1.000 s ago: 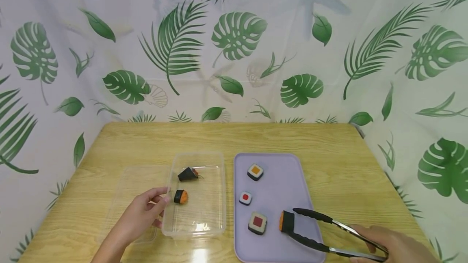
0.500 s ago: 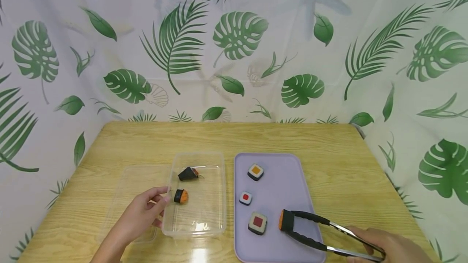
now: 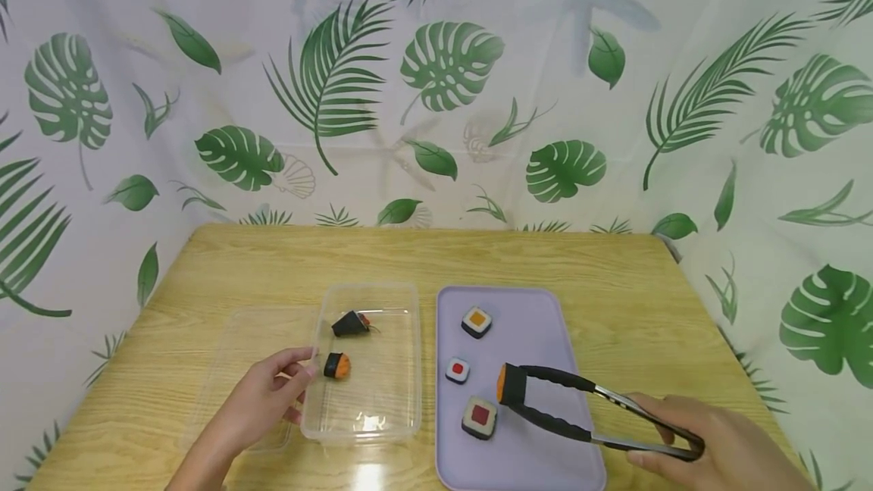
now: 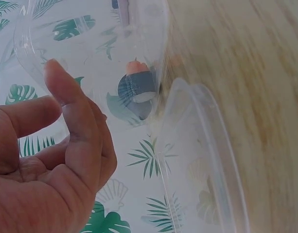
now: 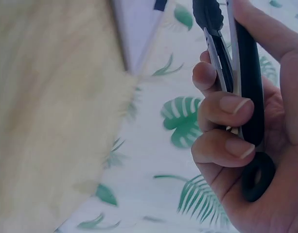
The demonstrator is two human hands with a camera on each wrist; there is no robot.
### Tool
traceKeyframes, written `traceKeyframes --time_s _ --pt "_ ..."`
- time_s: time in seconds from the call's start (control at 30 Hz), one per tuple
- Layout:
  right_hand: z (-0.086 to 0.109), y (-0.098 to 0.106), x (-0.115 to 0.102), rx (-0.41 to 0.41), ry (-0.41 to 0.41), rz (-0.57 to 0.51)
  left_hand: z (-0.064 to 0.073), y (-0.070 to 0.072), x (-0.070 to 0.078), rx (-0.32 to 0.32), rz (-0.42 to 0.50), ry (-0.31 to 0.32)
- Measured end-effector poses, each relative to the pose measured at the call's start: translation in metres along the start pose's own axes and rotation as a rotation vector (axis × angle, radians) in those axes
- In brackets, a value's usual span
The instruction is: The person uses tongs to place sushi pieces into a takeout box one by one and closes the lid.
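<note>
My right hand (image 3: 709, 438) grips a pair of tongs (image 3: 561, 377), black-tipped with steel arms; its fingers curl round the handles in the right wrist view (image 5: 226, 121). Between the tong tips is a toy sushi piece (image 3: 515, 386), orange with a black wrap, over the lilac tray (image 3: 532, 324). At the left, my left hand (image 3: 266, 396) pinches the near-left wall of a clear plastic container (image 3: 419, 377) between thumb and fingers. Inside it lie a black-wrapped orange sushi piece (image 3: 337, 365) and a dark cone-shaped hand roll (image 3: 350, 323).
On the tray are three square sushi rolls: one with a yellow-orange centre (image 3: 477, 321), a small red-centred one (image 3: 458, 370) and a larger dark-red-centred one (image 3: 480, 417). A clear lid (image 3: 228, 370) lies on the wooden table (image 3: 580, 256) beneath the left forearm.
The tongs have closed on the orange sushi piece and carried it up and left, towards the rolls on the tray. My left hand and the container stay in place.
</note>
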State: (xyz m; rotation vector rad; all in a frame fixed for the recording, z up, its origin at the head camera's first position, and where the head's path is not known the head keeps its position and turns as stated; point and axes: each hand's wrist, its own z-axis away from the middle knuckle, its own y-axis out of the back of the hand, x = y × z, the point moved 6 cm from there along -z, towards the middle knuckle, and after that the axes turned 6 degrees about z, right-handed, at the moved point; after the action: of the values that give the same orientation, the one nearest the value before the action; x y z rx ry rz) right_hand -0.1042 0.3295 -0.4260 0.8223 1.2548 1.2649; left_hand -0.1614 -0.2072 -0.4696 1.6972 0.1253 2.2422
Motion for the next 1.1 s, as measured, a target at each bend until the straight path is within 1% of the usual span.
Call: traceKeyframes --time_s 0.03,0.07,0.17,0.27,0.4,0.5,0.57,0.73,0.9,1.03,1.1 --pt "-0.002 0.004 -0.007 0.025 0.028 0.010 0.000 0.000 0.000 0.001 0.003 0.004" --pt "-0.004 0.008 -0.014 0.068 0.068 0.017 0.000 0.001 0.000 0.001 0.006 0.007" --pt "-0.010 0.019 -0.034 0.158 0.162 0.008 -0.001 0.001 0.001 -0.001 0.017 0.014" --pt "-0.016 0.027 -0.055 0.279 0.290 -0.017 -0.001 0.001 0.001 -0.007 0.014 0.008" --pt "-0.029 0.033 -0.083 0.354 0.438 -0.031 -0.001 0.002 0.000 -0.009 0.006 -0.008" --pt "-0.040 0.035 -0.103 0.351 0.517 -0.024 -0.002 0.002 -0.001 -0.006 0.008 -0.005" --pt "-0.047 0.035 -0.115 0.319 0.541 -0.016 -0.001 0.003 -0.001 -0.005 0.009 0.000" --pt "-0.066 0.032 -0.142 0.231 0.580 0.002 0.000 0.003 0.001 -0.007 0.009 0.003" --pt "-0.081 0.027 -0.164 0.199 0.637 0.019 0.001 0.003 0.003 -0.007 0.011 -0.004" --pt "-0.090 0.023 -0.179 0.147 0.654 0.040 0.001 0.003 0.004 -0.007 0.017 -0.005" --pt "-0.095 0.022 -0.187 0.133 0.661 0.065 0.001 0.003 0.003 -0.003 0.019 -0.001"
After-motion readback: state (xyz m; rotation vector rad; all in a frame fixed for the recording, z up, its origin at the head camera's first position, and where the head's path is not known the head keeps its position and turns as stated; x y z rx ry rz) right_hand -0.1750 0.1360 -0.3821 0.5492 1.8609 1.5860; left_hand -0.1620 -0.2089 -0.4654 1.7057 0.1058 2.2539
